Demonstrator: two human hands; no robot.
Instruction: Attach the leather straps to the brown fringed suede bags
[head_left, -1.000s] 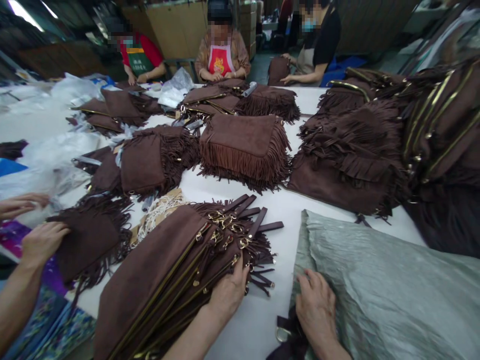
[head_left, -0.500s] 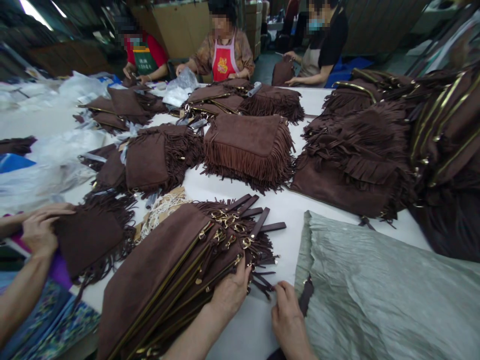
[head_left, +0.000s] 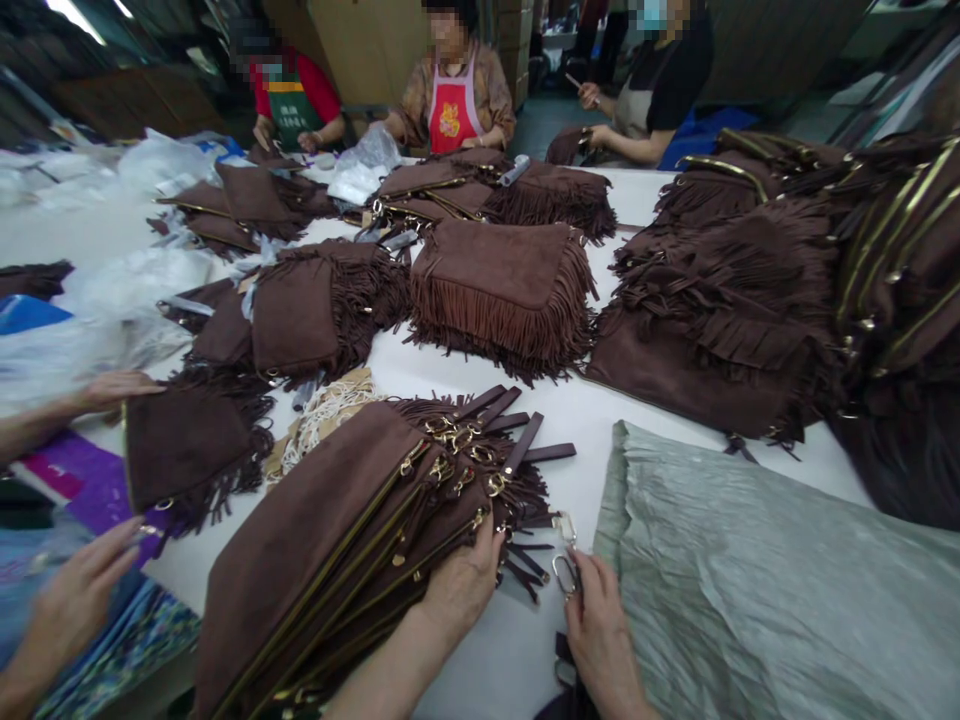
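Note:
Several brown fringed bags (head_left: 315, 510) with gold zippers lean in a stack before me, their short wrist straps (head_left: 521, 445) and gold clasps sticking out to the right. My left hand (head_left: 461, 575) is closed on the edge of a bag on the near side of this stack, by a zipper end. Just right of it, my right hand (head_left: 604, 610) pinches a silver metal snap hook (head_left: 565, 570) above the white table. Below that hand lies a dark strap (head_left: 564, 660) with a metal buckle, partly hidden; whether it joins the hook I cannot tell.
Grey-green wrapping sheet (head_left: 765, 550) covers the right front. More fringed bags (head_left: 495, 265) lie piled behind and at right. White strings (head_left: 330, 420) sit behind my stack. At left, a co-worker's hands (head_left: 82, 590) handle a bag (head_left: 184, 445); several people work across the table.
My right hand has moved slightly right, and a silver snap hook now shows at its fingertips. My left hand stays put. The left co-worker's near hand has drawn back toward the table edge.

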